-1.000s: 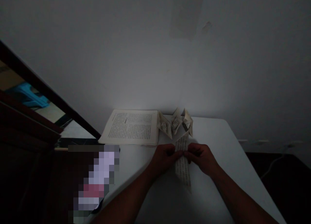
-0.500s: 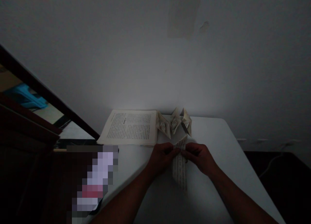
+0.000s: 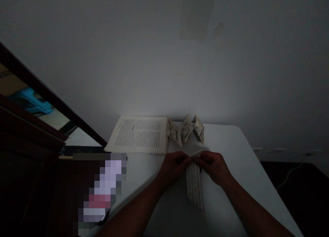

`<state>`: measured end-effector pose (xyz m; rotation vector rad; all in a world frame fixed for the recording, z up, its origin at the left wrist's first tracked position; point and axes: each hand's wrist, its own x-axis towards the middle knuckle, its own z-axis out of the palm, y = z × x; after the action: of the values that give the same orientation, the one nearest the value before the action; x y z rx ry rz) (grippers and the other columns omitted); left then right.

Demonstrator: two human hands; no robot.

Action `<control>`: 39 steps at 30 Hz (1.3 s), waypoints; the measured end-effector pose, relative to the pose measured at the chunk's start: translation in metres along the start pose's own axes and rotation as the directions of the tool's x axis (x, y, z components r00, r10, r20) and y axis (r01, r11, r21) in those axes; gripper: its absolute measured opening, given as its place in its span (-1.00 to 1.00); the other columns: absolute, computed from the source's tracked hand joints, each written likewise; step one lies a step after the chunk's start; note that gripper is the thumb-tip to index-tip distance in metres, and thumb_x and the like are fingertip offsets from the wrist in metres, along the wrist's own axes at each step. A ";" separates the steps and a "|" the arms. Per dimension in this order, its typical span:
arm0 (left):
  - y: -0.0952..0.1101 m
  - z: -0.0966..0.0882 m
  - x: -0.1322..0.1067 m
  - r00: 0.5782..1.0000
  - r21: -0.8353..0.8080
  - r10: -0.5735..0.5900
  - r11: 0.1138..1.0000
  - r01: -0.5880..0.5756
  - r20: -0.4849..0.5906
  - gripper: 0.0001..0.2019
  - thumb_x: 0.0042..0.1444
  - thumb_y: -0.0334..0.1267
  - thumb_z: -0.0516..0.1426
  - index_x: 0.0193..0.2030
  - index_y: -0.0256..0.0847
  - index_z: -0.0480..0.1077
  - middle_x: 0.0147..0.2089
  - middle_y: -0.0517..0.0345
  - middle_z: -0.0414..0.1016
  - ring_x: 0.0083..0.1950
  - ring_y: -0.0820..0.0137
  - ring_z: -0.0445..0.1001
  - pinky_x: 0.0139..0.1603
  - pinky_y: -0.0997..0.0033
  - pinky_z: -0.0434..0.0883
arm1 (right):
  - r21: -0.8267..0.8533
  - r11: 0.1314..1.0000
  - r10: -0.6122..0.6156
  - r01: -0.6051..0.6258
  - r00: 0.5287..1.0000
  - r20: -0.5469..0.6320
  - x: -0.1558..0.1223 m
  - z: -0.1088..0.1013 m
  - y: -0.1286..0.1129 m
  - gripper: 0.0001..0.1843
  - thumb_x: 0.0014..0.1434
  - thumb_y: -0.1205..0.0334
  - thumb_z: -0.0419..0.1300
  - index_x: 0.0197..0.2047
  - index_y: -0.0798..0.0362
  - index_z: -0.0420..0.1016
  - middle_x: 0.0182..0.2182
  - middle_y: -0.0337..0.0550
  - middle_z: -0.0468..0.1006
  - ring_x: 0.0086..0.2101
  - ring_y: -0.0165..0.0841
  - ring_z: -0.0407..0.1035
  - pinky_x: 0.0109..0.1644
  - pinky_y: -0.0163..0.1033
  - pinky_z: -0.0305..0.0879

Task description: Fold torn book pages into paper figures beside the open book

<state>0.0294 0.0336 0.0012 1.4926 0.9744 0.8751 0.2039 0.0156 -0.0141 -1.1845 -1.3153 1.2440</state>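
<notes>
A narrow folded strip of printed paper (image 3: 194, 184) lies on the white table (image 3: 231, 154), running toward me. My left hand (image 3: 173, 166) and my right hand (image 3: 213, 166) both pinch its far end, fingertips meeting at the fold. Behind the hands, several small folded paper shapes (image 3: 186, 130) stand near the wall. An open printed book (image 3: 138, 134) lies to their left.
A grey wall rises directly behind the table. A dark wooden frame (image 3: 38, 89) slants across the left, with a blue object (image 3: 31, 101) beyond it. A blurred-out patch (image 3: 102, 192) sits at the table's left edge. Dark floor lies to the right.
The strip's far end, standing up between my fingers before, is now folded down lower. Both hands stay pinched at nearly the same spot.
</notes>
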 end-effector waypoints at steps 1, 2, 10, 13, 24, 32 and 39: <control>0.000 0.000 0.000 1.000 0.002 0.005 1.000 -0.005 -0.001 -0.72 0.03 -0.10 0.16 -0.48 -0.32 0.42 -0.57 0.24 0.33 -0.52 0.52 0.26 -0.48 0.54 0.20 | 0.011 1.000 0.003 -0.003 1.000 0.009 0.000 0.000 0.000 -0.77 -0.02 0.09 0.30 -0.52 0.09 0.50 -0.65 -0.28 0.42 -0.60 -0.44 0.28 -0.54 -0.35 0.22; 0.000 0.000 0.000 1.000 0.008 0.008 1.000 -0.008 0.000 -0.72 0.04 -0.11 0.15 -0.50 -0.33 0.42 -0.58 0.24 0.32 -0.52 0.52 0.26 -0.48 0.54 0.20 | 0.021 1.000 0.007 -0.007 1.000 0.012 0.000 0.001 -0.001 -0.78 -0.02 0.08 0.30 -0.49 0.08 0.51 -0.63 -0.26 0.44 -0.59 -0.42 0.30 -0.52 -0.34 0.25; -0.005 0.001 0.000 0.999 -0.008 0.037 0.999 -0.037 0.009 -0.78 0.03 -0.16 0.15 -0.44 -0.31 0.41 -0.53 0.23 0.36 -0.50 0.51 0.29 -0.44 0.53 0.22 | 0.008 1.000 0.015 -0.015 0.999 -0.032 -0.002 0.003 0.000 -0.77 -0.05 0.11 0.33 -0.34 0.07 0.58 -0.61 -0.23 0.49 -0.60 -0.40 0.32 -0.54 -0.31 0.29; -0.004 0.001 0.000 0.999 0.016 0.039 0.999 -0.039 0.007 -0.76 0.04 -0.15 0.15 -0.48 -0.31 0.39 -0.57 0.25 0.32 -0.52 0.52 0.26 -0.46 0.53 0.20 | -0.004 1.000 0.011 -0.011 0.998 -0.063 -0.003 0.005 -0.002 -0.78 -0.05 0.10 0.33 -0.36 0.07 0.58 -0.67 -0.27 0.45 -0.65 -0.42 0.30 -0.59 -0.33 0.27; -0.005 0.002 0.002 1.000 0.041 -0.004 0.999 0.004 0.008 -0.66 0.11 -0.05 0.08 -0.43 -0.33 0.43 -0.51 0.18 0.39 -0.48 0.47 0.32 -0.45 0.51 0.23 | 0.109 0.994 0.011 0.003 0.992 -0.125 0.002 0.003 -0.003 -0.67 0.03 0.01 0.25 -0.24 0.08 0.55 -0.67 -0.27 0.46 -0.67 -0.42 0.33 -0.58 -0.31 0.29; -0.003 0.001 0.001 0.998 -0.034 -0.015 0.999 0.013 -0.060 -0.66 0.07 -0.08 0.14 -0.12 -0.28 0.34 -0.57 0.34 0.27 -0.57 0.55 0.26 -0.55 0.58 0.17 | 0.030 0.999 0.036 -0.034 0.998 -0.052 0.000 0.002 -0.001 -0.75 -0.03 0.06 0.31 -0.50 0.08 0.52 -0.66 -0.26 0.46 -0.62 -0.42 0.35 -0.53 -0.33 0.31; -0.002 0.007 -0.005 0.992 0.033 0.091 0.995 -0.094 0.090 -0.09 -0.17 -0.24 0.31 0.29 -0.14 -0.09 0.05 -0.08 0.32 -0.14 0.31 0.45 -0.21 0.34 0.41 | -0.044 0.999 -0.005 -0.005 0.975 -0.221 0.002 0.001 0.001 -0.76 -0.02 0.05 0.29 -0.46 0.07 0.53 -0.64 -0.24 0.48 -0.62 -0.41 0.35 -0.55 -0.33 0.30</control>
<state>0.0333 0.0268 -0.0020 1.6055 0.8668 0.8530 0.2029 0.0172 -0.0157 -1.3135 -1.1823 1.0541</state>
